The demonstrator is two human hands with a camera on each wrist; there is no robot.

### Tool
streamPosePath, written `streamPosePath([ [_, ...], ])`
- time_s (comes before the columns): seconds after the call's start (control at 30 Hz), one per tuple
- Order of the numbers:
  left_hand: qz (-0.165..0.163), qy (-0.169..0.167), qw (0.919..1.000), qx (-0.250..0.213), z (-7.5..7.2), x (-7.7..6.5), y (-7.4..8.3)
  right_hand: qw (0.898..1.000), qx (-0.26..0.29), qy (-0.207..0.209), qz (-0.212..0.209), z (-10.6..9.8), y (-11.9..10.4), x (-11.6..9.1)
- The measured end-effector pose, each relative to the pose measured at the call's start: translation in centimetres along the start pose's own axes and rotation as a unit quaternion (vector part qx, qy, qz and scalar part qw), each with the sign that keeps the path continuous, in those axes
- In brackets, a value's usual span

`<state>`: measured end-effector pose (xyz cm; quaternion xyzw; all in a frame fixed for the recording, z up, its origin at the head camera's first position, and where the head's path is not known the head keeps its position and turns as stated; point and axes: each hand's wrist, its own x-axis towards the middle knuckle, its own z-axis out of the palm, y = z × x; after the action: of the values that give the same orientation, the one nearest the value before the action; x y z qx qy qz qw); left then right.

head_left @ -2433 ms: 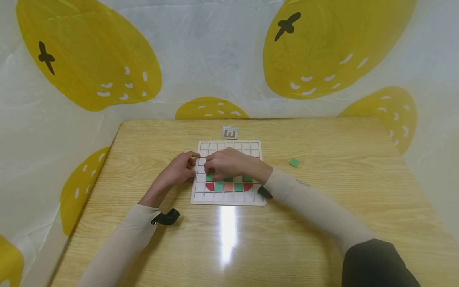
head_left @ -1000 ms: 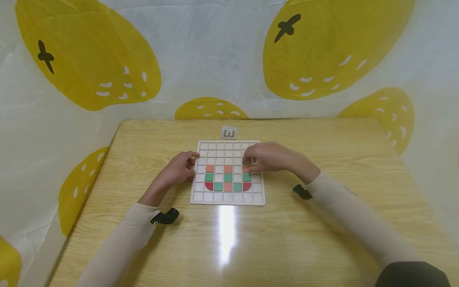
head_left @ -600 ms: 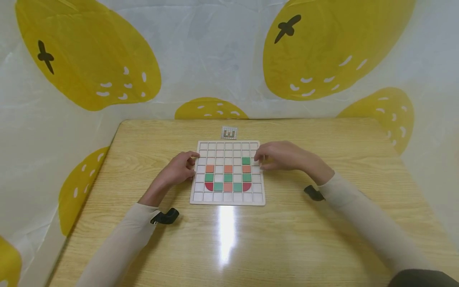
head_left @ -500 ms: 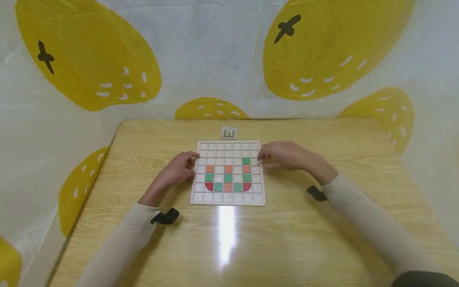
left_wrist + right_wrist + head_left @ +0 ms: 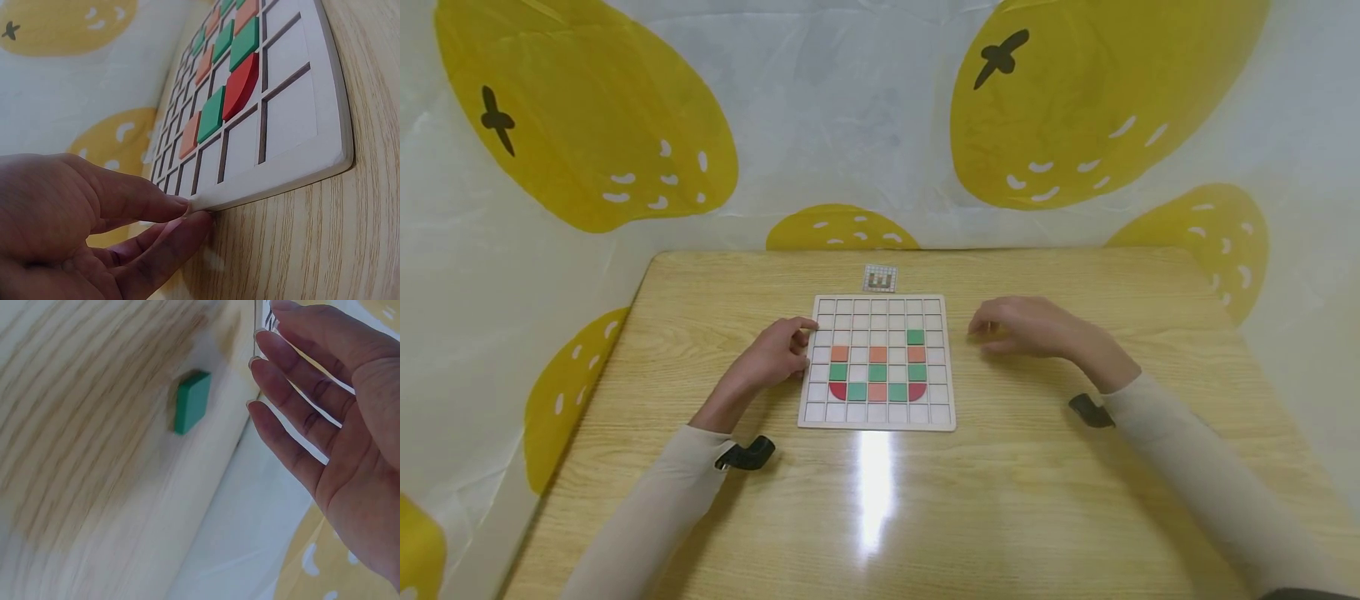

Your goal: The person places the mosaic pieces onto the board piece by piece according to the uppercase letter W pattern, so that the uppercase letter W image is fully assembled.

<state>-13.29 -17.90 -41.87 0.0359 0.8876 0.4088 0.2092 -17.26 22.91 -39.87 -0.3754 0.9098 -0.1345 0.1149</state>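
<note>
The white grid board (image 5: pixel 819 417) lies on the table, with green, orange and red tiles in some of its squares. At the board's left side is my left hand (image 5: pixel 772 354), its thumb and fingers touching the edge. In the left wrist view, the fingertips (image 5: pixel 178 206) sit right at the board's rim. My right hand (image 5: pixel 1033 327) is off to the right of the board, its fingers loosely bent and holding nothing. A loose green tile (image 5: pixel 192 403) rests on the wood beside those fingers in the right wrist view; the hand hides it in the head view.
A small pattern card (image 5: pixel 880 277) with a brown figure on a grid lies just behind the board. The wooden table (image 5: pixel 715 292) meets a cloth wall (image 5: pixel 850 125) printed with yellow fruit at its back and left side.
My right hand has moved from over the board out to the right. A green tile now sits in the right-hand column above an orange one. The left hand stays at the edge.
</note>
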Motion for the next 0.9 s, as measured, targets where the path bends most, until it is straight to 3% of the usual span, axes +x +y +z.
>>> streamPosePath([
  [0.43, 0.003, 0.002, 1.0, -0.003, 0.1, 0.1, -0.1, 0.999, -0.008, 0.004, 0.032, -0.1, 1.7, -1.8],
  [0.9, 0.002, 0.003, 1.0, -0.002, 0.1, 0.2, -0.3, 0.999, 0.0, 0.013, 0.034, -0.2, 3.4, -4.2],
])
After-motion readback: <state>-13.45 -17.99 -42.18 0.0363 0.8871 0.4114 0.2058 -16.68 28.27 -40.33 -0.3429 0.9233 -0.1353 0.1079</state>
